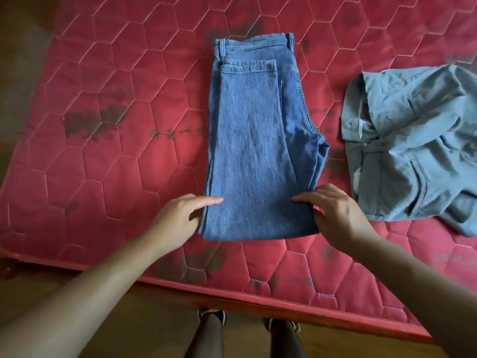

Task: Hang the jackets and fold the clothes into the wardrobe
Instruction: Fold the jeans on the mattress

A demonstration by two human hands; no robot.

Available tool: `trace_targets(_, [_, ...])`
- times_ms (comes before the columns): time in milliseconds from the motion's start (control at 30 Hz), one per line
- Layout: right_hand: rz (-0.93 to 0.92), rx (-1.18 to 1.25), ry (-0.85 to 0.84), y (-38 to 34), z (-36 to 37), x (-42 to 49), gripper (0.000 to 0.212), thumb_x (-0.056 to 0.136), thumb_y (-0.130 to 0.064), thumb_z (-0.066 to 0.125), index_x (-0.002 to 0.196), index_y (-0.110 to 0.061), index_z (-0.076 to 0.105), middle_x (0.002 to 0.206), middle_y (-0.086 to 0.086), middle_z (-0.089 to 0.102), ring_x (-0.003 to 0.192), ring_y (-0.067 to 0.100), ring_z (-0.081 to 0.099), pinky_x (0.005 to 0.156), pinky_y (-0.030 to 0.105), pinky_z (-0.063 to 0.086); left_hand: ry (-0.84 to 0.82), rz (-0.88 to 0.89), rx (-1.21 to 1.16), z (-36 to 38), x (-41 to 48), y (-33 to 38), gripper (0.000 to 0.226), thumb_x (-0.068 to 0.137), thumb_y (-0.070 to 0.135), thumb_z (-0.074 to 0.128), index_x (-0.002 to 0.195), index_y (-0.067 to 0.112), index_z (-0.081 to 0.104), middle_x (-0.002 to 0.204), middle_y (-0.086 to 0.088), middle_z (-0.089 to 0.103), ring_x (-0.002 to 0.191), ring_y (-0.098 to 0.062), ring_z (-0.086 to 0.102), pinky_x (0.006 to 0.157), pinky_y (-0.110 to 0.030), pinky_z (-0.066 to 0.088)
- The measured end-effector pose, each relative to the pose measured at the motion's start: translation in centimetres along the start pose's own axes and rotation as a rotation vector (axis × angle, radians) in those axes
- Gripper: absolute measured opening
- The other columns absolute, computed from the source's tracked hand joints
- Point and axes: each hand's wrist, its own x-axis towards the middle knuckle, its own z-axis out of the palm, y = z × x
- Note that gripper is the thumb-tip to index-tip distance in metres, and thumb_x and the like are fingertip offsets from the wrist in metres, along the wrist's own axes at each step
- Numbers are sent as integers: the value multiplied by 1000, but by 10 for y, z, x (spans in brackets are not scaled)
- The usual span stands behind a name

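Observation:
A pair of blue jeans (254, 140) lies folded lengthwise on the red quilted mattress (111, 161), waistband at the far end, folded edge toward me. My left hand (178, 215) holds the near left edge of the jeans, fingers on top and thumb at the side. My right hand (333, 213) grips the near right edge, fingers curled over the denim layers. A pale blue garment (413, 143) lies crumpled to the right of the jeans, apart from them.
The mattress has dark stains and its near edge (258, 301) runs diagonally across the bottom. Below it are a brown floor (144, 324) and my legs and shoes (247, 332). No wardrobe is in view.

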Motion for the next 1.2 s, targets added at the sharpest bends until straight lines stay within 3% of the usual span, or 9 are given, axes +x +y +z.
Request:
trace_targets(133, [-100, -29, 130, 10, 1, 17, 26, 80, -4, 70, 104, -11, 78, 135, 18, 55, 132, 41, 47, 109, 56, 40, 196, 184, 30, -5, 19, -9, 42, 75, -10, 71, 108, 16, 76, 98, 1, 51, 92, -17, 56, 85, -29, 48])
trace_targets(200, [-22, 183, 43, 10, -2, 32, 26, 83, -13, 62, 105, -9, 76, 141, -3, 59, 142, 22, 42, 117, 50, 30, 277, 155, -123, -9, 34, 1, 20, 83, 7, 70, 102, 9, 73, 101, 1, 55, 100, -11, 59, 93, -25, 46])
trace_targets(300, [363, 503, -10, 3, -9, 66, 30, 91, -42, 48, 70, -22, 55, 69, -16, 55, 66, -3, 50, 73, 29, 40, 292, -63, -394, -13, 63, 16, 15, 97, 26, 63, 101, 13, 69, 93, 11, 65, 88, 8, 58, 84, -16, 44])
trace_targets(400, [458, 679, -73, 11, -10, 95, 50, 96, -58, 53, 71, -15, 42, 67, -8, 40, 61, 6, 38, 63, 30, 32, 257, -246, -655, -8, 92, 14, 21, 98, 34, 64, 106, 16, 67, 102, 10, 73, 96, -4, 66, 88, -25, 49])
trace_targets(533, [568, 695, -344, 32, 4, 103, 49, 65, -38, 92, 97, -9, 68, 95, 5, 78, 96, 26, 74, 83, 41, 61, 81, -291, -705, 4, 101, 9, 23, 95, 8, 67, 111, 23, 64, 106, 12, 75, 103, -3, 69, 91, -22, 53])
trace_targets(800, [550, 271, -463, -2, 25, 31, 43, 92, -28, 74, 69, -15, 41, 65, -2, 43, 58, 10, 34, 53, 26, 31, -46, -372, -341, 20, 18, 9, 22, 99, 36, 60, 117, 45, 52, 114, 26, 63, 107, 11, 59, 104, -33, 50])
trace_targets(933, [483, 391, -296, -5, 21, 30, 28, 94, -36, 67, 89, -9, 60, 84, 3, 69, 79, 22, 61, 76, 37, 48, 79, -318, -433, 6, 15, 12, 23, 93, 45, 68, 113, 42, 58, 113, 27, 69, 111, 6, 62, 102, -33, 50])
trace_targets(1067, [394, 625, -44, -14, -21, 87, 10, 94, -23, 68, 89, -31, 63, 82, -34, 68, 80, -15, 58, 83, 15, 46, 236, -170, -494, -33, 71, 35, 25, 88, 43, 62, 108, 28, 62, 108, 11, 71, 103, -1, 65, 89, -22, 52])
trace_targets(1200, [442, 718, 63, 1, -35, 160, 3, 89, -29, 66, 89, -27, 67, 83, -22, 70, 84, 2, 63, 85, 30, 52, 353, -149, -441, -54, 149, 40, 17, 93, 32, 58, 109, 26, 57, 108, -1, 69, 100, -13, 66, 90, -34, 54])
